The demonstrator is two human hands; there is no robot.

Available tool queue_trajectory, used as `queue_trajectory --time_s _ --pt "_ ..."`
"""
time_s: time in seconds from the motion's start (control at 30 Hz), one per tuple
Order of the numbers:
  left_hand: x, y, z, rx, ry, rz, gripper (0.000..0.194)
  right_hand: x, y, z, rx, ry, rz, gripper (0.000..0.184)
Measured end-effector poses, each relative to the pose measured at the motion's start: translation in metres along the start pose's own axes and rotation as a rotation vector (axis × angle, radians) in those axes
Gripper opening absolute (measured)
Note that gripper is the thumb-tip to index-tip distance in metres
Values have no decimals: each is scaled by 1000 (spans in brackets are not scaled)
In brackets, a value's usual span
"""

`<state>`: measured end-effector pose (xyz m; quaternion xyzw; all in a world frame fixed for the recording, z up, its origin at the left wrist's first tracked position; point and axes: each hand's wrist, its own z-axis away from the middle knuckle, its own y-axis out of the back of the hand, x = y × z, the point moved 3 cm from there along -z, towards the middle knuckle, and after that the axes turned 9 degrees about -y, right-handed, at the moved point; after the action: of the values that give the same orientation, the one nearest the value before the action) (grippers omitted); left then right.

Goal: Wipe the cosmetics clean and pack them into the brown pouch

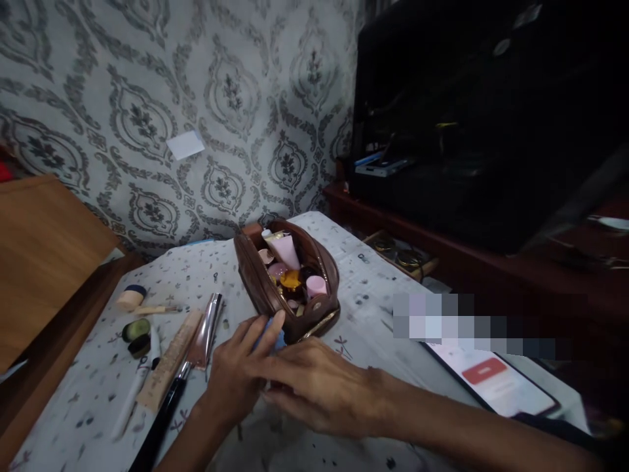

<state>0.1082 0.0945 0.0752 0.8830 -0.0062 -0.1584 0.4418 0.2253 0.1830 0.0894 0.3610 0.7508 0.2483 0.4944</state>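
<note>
My left hand [238, 367] is closed around a small blue object [278, 337], mostly hidden by the fingers; its kind cannot be made out. Against it, my right hand [327, 387] is bent with its fingers overlapping the left ones, and whatever it grips is hidden. Just beyond both hands stands a brown makeup bag [258, 278] with its zip open. Inside lie a pale pink tube [285, 251], a pink-lidded jar [316, 286], an amber-coloured container [291, 280] and other small cosmetics.
Left on the patterned cloth [196, 269] lie a beige tube [170, 357], a silver-ended tube [202, 334], a black-handled brush [164, 413], a white pen-like stick [135, 393], a green-topped round pot [136, 330] and a beige, dark-lidded container [131, 297]. A lit phone [491, 380] lies right.
</note>
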Motion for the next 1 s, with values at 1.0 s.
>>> queue_trajectory --time_s 1.0 --pt "-45 -39 98 -259 584 -52 30 51 -128 -47 120 -615 -830 53"
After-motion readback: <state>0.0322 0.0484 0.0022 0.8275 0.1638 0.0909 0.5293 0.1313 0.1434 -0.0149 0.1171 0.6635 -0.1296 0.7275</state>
